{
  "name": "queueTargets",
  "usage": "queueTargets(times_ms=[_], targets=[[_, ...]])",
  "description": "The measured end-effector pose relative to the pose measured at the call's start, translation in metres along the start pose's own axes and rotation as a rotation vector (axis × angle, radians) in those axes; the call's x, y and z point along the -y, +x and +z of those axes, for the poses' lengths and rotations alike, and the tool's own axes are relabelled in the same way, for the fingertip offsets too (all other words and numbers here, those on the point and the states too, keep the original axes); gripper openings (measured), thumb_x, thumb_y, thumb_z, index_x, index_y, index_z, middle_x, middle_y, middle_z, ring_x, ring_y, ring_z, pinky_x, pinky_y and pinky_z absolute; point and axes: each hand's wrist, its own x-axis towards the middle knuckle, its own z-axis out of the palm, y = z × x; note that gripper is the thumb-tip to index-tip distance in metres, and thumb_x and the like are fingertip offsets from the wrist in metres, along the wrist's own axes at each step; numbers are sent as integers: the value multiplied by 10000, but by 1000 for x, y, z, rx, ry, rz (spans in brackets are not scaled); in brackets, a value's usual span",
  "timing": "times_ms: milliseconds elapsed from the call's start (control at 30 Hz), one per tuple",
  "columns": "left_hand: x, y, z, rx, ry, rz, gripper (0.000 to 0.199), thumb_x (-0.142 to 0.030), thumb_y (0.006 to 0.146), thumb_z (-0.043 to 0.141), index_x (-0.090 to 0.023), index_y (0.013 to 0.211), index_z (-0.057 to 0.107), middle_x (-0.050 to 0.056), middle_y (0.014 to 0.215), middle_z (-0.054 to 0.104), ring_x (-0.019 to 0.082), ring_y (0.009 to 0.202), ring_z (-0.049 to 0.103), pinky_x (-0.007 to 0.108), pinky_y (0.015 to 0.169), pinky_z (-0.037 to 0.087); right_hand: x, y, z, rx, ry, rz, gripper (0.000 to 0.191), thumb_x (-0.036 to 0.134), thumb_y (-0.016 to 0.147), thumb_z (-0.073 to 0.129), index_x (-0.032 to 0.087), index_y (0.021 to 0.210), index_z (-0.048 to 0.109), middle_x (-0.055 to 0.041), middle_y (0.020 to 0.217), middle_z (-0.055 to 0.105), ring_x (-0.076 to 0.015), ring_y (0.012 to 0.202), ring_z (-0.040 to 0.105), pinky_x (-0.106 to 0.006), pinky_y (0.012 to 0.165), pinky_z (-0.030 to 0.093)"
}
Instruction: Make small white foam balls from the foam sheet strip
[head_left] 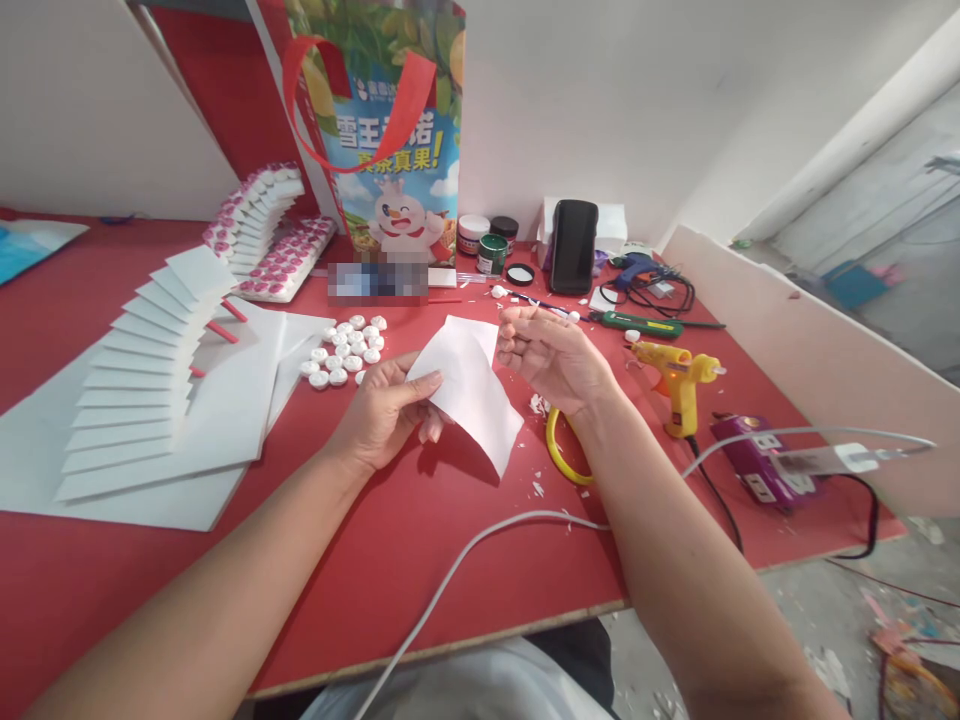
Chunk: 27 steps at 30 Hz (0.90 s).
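My left hand [382,408] pinches a creased sheet of white paper [472,390], thumb on top and fingers beneath. The paper is held above the red table, its lower right corner hanging down. My right hand [551,355] is just past the sheet's upper right corner, palm turned toward the paper, fingers loosely bent and apart with nothing seen in them. Whether its fingertips touch the paper I cannot tell. Left of the paper lies a cluster of small white swirled pieces [345,350]. A yellow ring [561,455] is partly hidden under my right wrist.
A yellow glue gun [679,385] stands at right, near a purple power strip [761,460]. A white cable [480,535] crosses the table's front edge. Fanned white cards [142,380] lie left. Behind are a printed bag [401,150], paint jars [491,253] and a black phone [574,247].
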Motion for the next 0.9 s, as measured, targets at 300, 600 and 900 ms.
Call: queueTargets(times_ms=[300,600,900], targets=[[0,1,-3,3,29,17,206,-288,788,774,-127,776,646,10,544,662,124,339,569,197,336,424,-8,-7,5,159,-549,155,411,460,666,890,181,907,711,-41,899,737,-179,813,680,-265,681,531],[-4,3,-8,24,129,82,197,-266,842,708,-106,952,669,19,590,696,133,386,604,203,373,454,2,-6,-2,88,-373,167,384,285,531,934,170,814,700,11,626,705,-137,527,634,-233,483,491],[-6,1,-5,31,65,118,188,-211,849,661,-85,976,720,40,552,695,162,416,638,221,397,494,6,-6,-5,128,-224,228,274,211,670,793,175,941,809,1,685,732,-114,549,611,-224,498,462]])
